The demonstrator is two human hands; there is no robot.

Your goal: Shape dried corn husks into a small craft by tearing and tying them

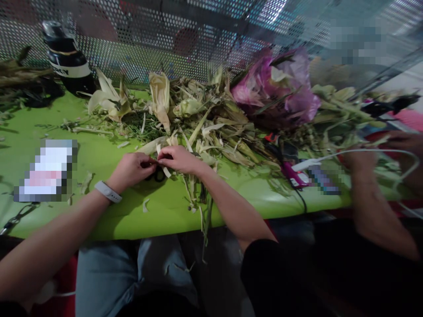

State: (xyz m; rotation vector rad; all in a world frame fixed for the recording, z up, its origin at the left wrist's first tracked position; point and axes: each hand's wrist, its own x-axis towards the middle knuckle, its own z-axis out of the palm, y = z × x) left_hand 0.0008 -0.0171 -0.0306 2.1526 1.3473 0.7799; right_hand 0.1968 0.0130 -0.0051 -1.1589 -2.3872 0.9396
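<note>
My left hand (pixel 132 169), with a pale band on the wrist, is closed in a pinch above the green table. Its fingertips meet those of my right hand (pixel 178 158), which is pinched too. Something thin and dark reddish shows between them, too small to name. Just beyond my hands lie corn husks (pixel 160 99) in a heap with green stems and leafy scraps. A pale strip of husk (pixel 158 152) lies right by my right fingertips. Thin green stalks (pixel 206 215) hang over the table's front edge below my right forearm.
A dark bottle (pixel 71 61) stands at the back left, before a perforated metal panel (pixel 185 39). A lit phone (pixel 48 169) lies left. A pink plastic bag (pixel 277 88) sits behind the husks. Cables, a magenta device (pixel 297 176) and a co-worker's hand (pixel 360 158) are at right.
</note>
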